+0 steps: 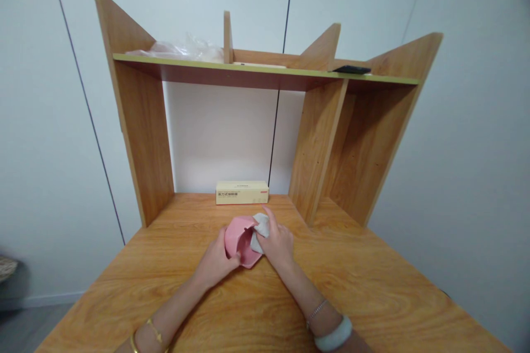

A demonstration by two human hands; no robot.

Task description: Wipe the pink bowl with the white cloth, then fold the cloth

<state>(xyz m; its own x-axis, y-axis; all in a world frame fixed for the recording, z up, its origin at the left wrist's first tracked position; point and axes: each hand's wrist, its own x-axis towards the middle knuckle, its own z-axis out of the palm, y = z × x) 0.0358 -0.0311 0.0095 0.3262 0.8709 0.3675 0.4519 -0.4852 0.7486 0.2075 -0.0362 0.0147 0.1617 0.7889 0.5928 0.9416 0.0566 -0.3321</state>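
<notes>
A pink bowl (239, 230) with an angular rim is tilted on its side above the desk, its hollow turned to the right. My left hand (220, 258) grips it from the left, thumb over the near rim. My right hand (278, 240) is closed on a white cloth or tissue (261, 225), which it presses at the right rim and opening of the bowl. Part of the cloth is hidden behind my fingers, and the bowl's inside shows only partly.
A cream-coloured long box (242, 193) with printed writing stands behind the hands at the back of the wooden desk (232, 320). Around it rises a wooden shelf unit (314, 149). A clear plastic bag (186, 49) and a dark flat object (351, 70) lie on its upper shelf.
</notes>
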